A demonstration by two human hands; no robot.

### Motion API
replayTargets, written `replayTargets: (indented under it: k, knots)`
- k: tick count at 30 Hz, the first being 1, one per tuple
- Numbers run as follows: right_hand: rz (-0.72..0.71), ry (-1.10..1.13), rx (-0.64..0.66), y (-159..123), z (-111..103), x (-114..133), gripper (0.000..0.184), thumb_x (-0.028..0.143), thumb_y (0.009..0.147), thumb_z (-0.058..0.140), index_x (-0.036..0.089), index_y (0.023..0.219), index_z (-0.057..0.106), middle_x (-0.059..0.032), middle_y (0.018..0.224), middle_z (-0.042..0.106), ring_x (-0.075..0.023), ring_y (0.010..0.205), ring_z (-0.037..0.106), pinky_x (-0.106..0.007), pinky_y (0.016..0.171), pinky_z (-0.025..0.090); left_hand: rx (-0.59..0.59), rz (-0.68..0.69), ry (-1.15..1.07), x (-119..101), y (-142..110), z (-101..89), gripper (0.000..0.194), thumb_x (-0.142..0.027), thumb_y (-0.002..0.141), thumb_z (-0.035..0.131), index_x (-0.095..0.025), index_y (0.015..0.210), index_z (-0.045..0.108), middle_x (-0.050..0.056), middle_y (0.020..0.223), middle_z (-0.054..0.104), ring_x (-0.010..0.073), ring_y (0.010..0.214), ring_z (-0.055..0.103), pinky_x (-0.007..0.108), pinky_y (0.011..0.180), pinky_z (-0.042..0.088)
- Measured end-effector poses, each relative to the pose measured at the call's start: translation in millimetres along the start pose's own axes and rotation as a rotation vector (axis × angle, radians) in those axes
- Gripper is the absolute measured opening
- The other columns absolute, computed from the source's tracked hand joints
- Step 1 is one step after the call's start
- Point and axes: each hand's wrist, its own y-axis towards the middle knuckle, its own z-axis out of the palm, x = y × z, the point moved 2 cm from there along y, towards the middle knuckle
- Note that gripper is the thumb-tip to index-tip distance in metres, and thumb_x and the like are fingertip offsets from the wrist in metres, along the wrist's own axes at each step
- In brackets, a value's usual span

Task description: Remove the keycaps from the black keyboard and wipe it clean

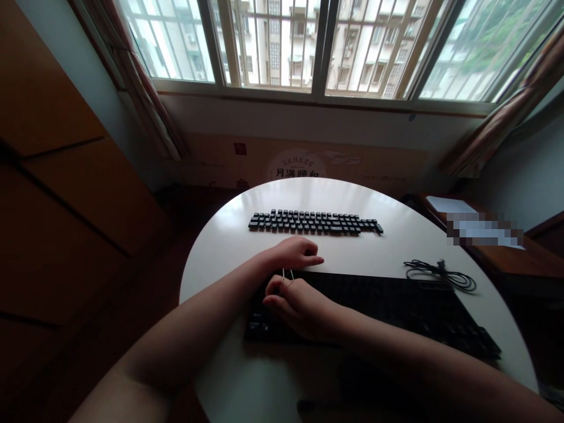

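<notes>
A black keyboard (388,299) lies on the white round table, many of its keycaps off and a few left at its lower left and right ends. My right hand (299,305) is closed over the keyboard's left part, gripping a wire keycap puller (288,275) whose thin prongs stick up past the fingers. Just beyond the keyboard's back edge is my left hand (295,252), its fingers curled in; whatever it may hold is hidden. Loose black keycaps (312,223) stand in rows farther back on the table.
A coiled black cable (445,275) rests at the keyboard's back right. The table (211,252) has a curved edge. A wooden side table (537,258) with papers stands to the right, brown cabinets (66,235) to the left. Barred windows (273,47) are ahead.
</notes>
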Motion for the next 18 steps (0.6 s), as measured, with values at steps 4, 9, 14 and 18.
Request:
replayTargets:
  k: [4,9,14,18]
  knots:
    - [-0.125,-0.216,0.007,-0.8,1.7,8.0,0.015,0.034,0.095,0.058,0.019,0.093,0.058,-0.0007,0.073,0.064,-0.0164,0.063,0.059,-0.025,0.058,0.042,0.009,-0.024,0.009,-2.6,-1.3,-1.8,0.040,-0.049,0.087,0.057,-0.017,0.064,0.053,-0.004,0.056,0.045,0.0104,0.055,0.038,0.025,0.053,0.024]
    - [-0.243,-0.324,0.026,-1.2,10.6,3.2,0.017,0.035,0.089,0.068,0.019,0.090,0.060,-0.0032,0.084,0.070,-0.0196,0.071,0.065,-0.026,0.062,0.045,-0.001,-0.026,0.012,-3.8,-0.9,-1.3,0.040,-0.049,0.087,0.056,-0.017,0.063,0.052,-0.004,0.056,0.044,0.0101,0.055,0.038,0.025,0.053,0.024]
    - [-0.268,-0.201,-0.093,-4.6,10.4,-6.9,0.020,0.038,0.094,0.061,0.018,0.092,0.060,-0.0047,0.083,0.070,-0.0188,0.069,0.065,-0.026,0.063,0.047,-0.024,-0.028,0.037,-5.7,-1.5,0.7,0.039,-0.047,0.086,0.057,-0.017,0.062,0.052,-0.004,0.056,0.044,0.0101,0.054,0.038,0.025,0.052,0.024]
    - [-0.283,-0.149,-0.138,-6.7,10.9,-10.5,0.024,0.043,0.095,0.057,0.019,0.091,0.057,-0.0021,0.075,0.065,-0.0168,0.061,0.059,-0.026,0.059,0.043,-0.026,-0.031,0.033,-5.8,-1.7,0.6,0.039,-0.047,0.086,0.057,-0.017,0.063,0.052,-0.004,0.056,0.045,0.0101,0.054,0.038,0.025,0.053,0.024]
